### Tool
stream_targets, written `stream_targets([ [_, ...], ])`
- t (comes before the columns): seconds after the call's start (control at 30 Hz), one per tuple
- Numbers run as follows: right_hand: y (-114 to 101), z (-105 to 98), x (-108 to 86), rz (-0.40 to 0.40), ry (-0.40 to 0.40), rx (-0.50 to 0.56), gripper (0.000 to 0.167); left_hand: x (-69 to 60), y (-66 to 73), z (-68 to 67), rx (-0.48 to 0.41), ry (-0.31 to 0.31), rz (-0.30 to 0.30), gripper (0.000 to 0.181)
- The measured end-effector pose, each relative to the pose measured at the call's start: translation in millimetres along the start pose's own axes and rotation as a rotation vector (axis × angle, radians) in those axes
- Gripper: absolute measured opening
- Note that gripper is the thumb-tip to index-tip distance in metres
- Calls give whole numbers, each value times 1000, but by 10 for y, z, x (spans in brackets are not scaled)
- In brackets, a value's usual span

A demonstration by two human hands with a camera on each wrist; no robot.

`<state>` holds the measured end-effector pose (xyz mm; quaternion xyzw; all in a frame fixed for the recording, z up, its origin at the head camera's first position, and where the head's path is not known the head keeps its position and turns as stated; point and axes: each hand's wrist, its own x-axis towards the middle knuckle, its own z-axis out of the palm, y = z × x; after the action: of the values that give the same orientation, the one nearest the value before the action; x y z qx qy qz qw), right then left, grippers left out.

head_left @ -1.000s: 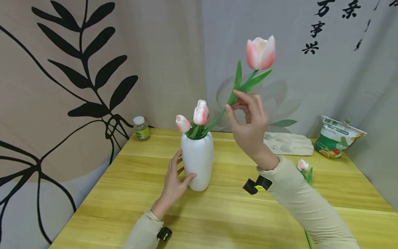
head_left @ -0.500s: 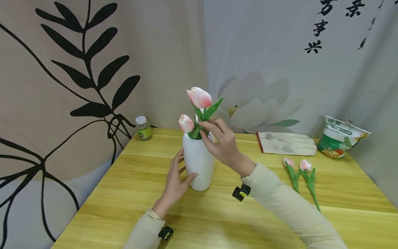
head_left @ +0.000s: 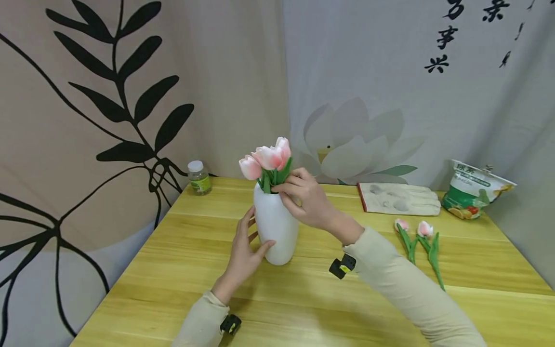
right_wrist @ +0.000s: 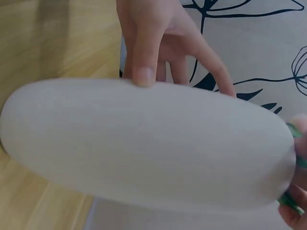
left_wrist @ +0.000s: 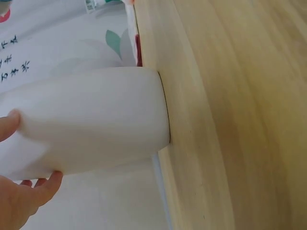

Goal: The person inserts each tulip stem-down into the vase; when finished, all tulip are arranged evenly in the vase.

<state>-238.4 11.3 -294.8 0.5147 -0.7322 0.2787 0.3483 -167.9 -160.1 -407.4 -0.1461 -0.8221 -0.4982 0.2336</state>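
Note:
A white vase point(head_left: 276, 231) stands upright on the wooden table, with several pink-and-white tulips point(head_left: 268, 158) bunched in its mouth. My left hand point(head_left: 244, 250) holds the vase from the left, thumb on the front and fingers around the far side; the right wrist view also shows this left hand point(right_wrist: 156, 38) against the vase wall. At the vase's rim, my right hand point(head_left: 307, 200) pinches a tulip low among the green leaves point(head_left: 270, 180). Its fingertips partly hide the stem. Only the vase's lower part point(left_wrist: 105, 120) shows in the left wrist view.
Two tulips point(head_left: 429, 246) lie on the table point(head_left: 303, 308) to the right. Behind them are a white glove point(head_left: 401, 200) and a green-and-white snack bag point(head_left: 474, 190). A small lidded jar point(head_left: 199, 178) stands at the back left, near the curtain.
My right hand has come down and left, bringing a tulip from above right into the vase; its bloom now sits among the others. My left hand has stayed on the vase.

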Motion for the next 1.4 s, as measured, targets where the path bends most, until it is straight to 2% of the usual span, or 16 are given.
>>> stream_targets([
  [0.1, 9, -50, -60, -4, -74, -35, 24, 3, 2, 2, -17, 0, 5, 82],
  [0.17, 2, -80, -90, -18, -77, -53, 30, 5, -7, 7, -24, -3, 9, 81],
  [0.27, -16, -106, -127, -40, -34, -56, 34, 11, -31, 18, -19, -8, 13, 79],
  [0.4, -32, -124, -167, -52, 21, -14, 24, 10, -61, 29, 3, -7, 19, 79],
  [0.5, -23, -162, -199, -32, 66, 45, 19, 12, -66, 30, 4, -7, 16, 80],
  [0.67, 48, -340, -350, 59, 191, 100, 21, 29, -44, 35, -16, -13, 3, 80],
  [0.77, 145, -532, -557, 168, 234, 101, 23, 41, -36, 39, -25, -10, 5, 80],
  [0.87, 309, -772, -861, 321, 228, 56, 25, 56, -36, 41, -21, -4, 22, 79],
  [0.93, 446, -941, -1108, 452, 196, 19, 26, 58, -35, 42, -7, -2, 38, 79],
  [1.0, 593, -1095, -1371, 589, 129, -48, 24, 44, -37, 39, 1, -5, 35, 79],
  [1.07, 745, -1216, -1632, 710, 35, -102, 23, 16, -42, 32, 3, -4, 17, 80],
  [1.17, 941, -1313, -1981, 857, -164, -148, 25, -19, -54, 21, 3, 2, -10, 80],
  [1.3, 1079, -1341, -2358, 1035, -445, -85, 29, -14, -53, 25, 6, 0, -2, 79],
  [1.37, 1086, -1332, -2498, 1098, -531, -51, 32, -1, -45, 34, 10, -5, 10, 78],
  [1.4, 1080, -1325, -2551, 1116, -545, -42, 33, 5, -40, 41, 8, -7, 14, 78],
])
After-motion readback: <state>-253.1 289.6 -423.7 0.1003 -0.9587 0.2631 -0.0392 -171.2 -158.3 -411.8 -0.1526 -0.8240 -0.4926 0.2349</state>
